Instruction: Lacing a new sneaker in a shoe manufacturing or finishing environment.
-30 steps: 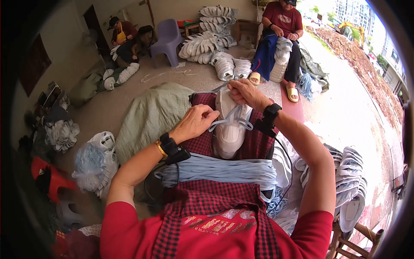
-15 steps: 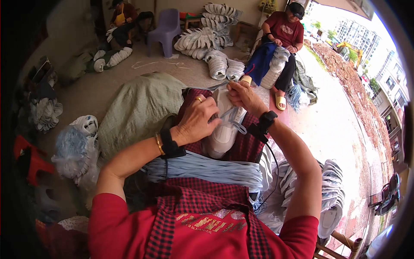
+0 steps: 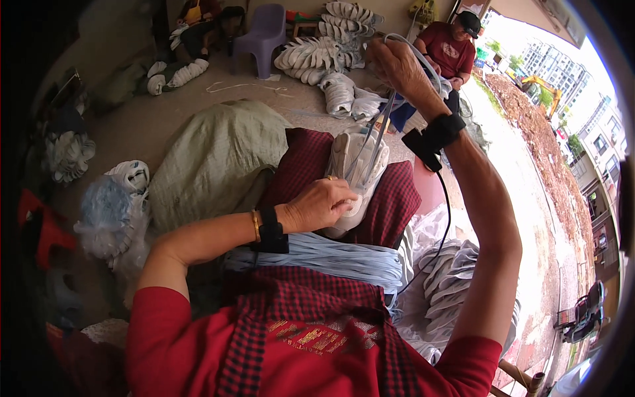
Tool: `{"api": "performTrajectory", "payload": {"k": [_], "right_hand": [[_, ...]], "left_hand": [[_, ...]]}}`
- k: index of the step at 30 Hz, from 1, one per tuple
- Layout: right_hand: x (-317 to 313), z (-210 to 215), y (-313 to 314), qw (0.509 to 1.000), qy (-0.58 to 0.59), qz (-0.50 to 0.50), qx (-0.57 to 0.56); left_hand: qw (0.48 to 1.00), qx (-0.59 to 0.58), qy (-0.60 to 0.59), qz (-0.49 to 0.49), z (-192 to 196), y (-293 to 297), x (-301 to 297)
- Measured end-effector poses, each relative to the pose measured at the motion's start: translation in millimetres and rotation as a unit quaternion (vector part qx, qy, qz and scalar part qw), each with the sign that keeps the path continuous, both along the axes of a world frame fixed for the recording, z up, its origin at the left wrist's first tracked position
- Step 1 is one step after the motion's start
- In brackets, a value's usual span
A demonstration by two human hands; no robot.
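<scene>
A white shoe upper [image 3: 342, 155] rests on the red-and-black checked cloth over my lap, between my arms. My right hand [image 3: 401, 71] is raised beyond it, fingers closed round a pale grey-blue shoelace [image 3: 428, 65]. Strands of that lace run down from the hand to the front of the upper. Low over the upper's near part, my left hand [image 3: 323, 205] has its fingers curled in. What its fingertips pinch, if anything, is hidden. A thick bundle of light-blue laces [image 3: 324, 259] lies across my lap, close to my body.
A grey-green woven sack [image 3: 211, 165] bulges at my left. Stacked uppers [image 3: 453, 284] stand at my right, with more [image 3: 311, 59] by the purple chair [image 3: 260, 43]. One co-worker [image 3: 450, 53] sits ahead right, another [image 3: 195, 30] far left. A black cable hangs from my right wristband.
My right hand has risen up and away from the upper, drawing the lace strands out long. My left hand has moved down to the upper's near part.
</scene>
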State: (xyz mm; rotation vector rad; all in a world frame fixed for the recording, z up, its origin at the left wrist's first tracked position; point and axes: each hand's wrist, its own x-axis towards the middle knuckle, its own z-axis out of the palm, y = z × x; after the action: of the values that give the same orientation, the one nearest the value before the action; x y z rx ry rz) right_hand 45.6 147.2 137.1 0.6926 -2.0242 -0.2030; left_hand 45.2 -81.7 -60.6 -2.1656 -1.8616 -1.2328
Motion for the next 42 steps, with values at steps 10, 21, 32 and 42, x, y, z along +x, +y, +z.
{"api": "performTrajectory", "payload": {"k": [10,21,32,42], "right_hand": [[32,-31,28,0.976,-0.154,-0.045,-0.149],[66,-18,14,0.907,-0.223,-0.048,-0.354],[53,-18,3,0.969,-0.159,-0.03,-0.188],[68,6,-2,0.95,-0.149,-0.042,-0.27]], "left_hand": [[0.992,-0.027,-0.045,0.118,11,28,-17],[0.993,-0.088,0.08,-0.001,26,21,-38],[0.981,0.007,0.175,0.079,14,33,9],[0.989,0.02,0.12,0.081,2,33,14]]}}
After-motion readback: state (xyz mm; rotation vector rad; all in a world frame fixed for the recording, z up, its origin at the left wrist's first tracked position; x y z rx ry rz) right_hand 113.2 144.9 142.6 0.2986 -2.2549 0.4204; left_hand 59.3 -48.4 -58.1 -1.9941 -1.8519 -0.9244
